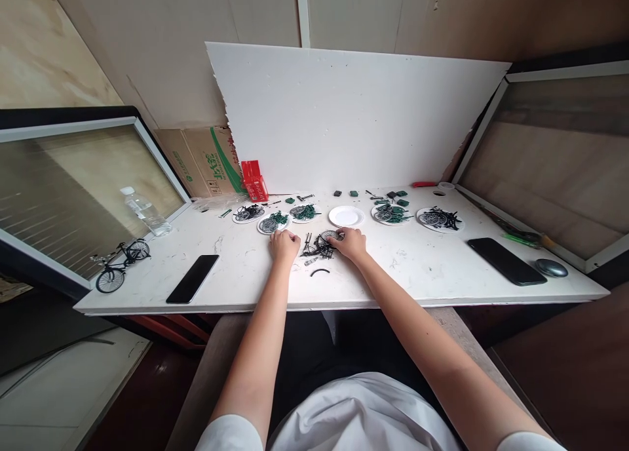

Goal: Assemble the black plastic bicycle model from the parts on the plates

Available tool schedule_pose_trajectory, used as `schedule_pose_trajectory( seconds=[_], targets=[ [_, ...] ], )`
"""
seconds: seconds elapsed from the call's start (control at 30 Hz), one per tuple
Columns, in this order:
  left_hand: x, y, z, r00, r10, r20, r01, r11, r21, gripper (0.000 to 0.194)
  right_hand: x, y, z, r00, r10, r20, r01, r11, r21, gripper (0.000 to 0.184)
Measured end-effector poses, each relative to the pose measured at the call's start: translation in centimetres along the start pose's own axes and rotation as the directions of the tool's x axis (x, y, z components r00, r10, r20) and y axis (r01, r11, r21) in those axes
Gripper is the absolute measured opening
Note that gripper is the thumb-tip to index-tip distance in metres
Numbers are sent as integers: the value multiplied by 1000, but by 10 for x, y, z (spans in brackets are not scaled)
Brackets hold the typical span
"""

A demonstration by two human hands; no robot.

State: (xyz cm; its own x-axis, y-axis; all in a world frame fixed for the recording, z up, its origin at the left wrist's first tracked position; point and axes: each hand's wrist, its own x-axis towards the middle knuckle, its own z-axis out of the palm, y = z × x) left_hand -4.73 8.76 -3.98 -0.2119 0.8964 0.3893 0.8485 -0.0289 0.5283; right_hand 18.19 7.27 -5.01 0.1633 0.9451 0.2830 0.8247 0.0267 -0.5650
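Note:
Both my hands rest on the white table [422,267] around a small heap of black model-bicycle parts [317,246]. My left hand [284,244] lies just left of the heap with its fingers curled; what is in it is hidden. My right hand [348,241] has its fingers closed on a small grey wheel [330,235] at the heap's right side. A curved black strip [320,271] lies loose in front of the heap. An empty white paper plate [346,215] sits just behind my right hand.
Several paper plates of black and green parts line the back: [248,213], [273,223], [304,212], [392,213], [439,219]. A finished model bicycle [120,265] and a water bottle [145,212] stand at left. Two black phones [192,278] [506,261], a red box [255,181], a grey mouse [551,267].

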Motion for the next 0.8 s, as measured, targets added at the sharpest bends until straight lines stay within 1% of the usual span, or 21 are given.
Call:
schedule_pose_trajectory(
  seconds=[0.17,0.27,0.43,0.53,0.67,0.8],
  targets=[
    [-2,2,2,1000,-16,2,16,1000,25,8,2,2,2,999,34,-2,-34,997,63,52],
    [-3,5,2,1000,-27,-3,27,999,39,9,2,1,2,998,57,-24,-54,992,110,50],
    [-5,11,-1,999,-32,22,32,999,15,8,2,2,3,998,51,-48,-43,986,159,35],
    [-6,14,-3,999,-10,35,10,1000,-7,8,3,3,4,997,38,-60,-24,975,222,40],
    [-7,18,-3,999,40,11,-40,998,-47,9,3,6,3,994,31,-108,5,949,315,52],
    [-8,20,-1,998,65,0,-64,993,-102,9,2,4,0,987,10,-159,51,925,376,60]
  ],
)
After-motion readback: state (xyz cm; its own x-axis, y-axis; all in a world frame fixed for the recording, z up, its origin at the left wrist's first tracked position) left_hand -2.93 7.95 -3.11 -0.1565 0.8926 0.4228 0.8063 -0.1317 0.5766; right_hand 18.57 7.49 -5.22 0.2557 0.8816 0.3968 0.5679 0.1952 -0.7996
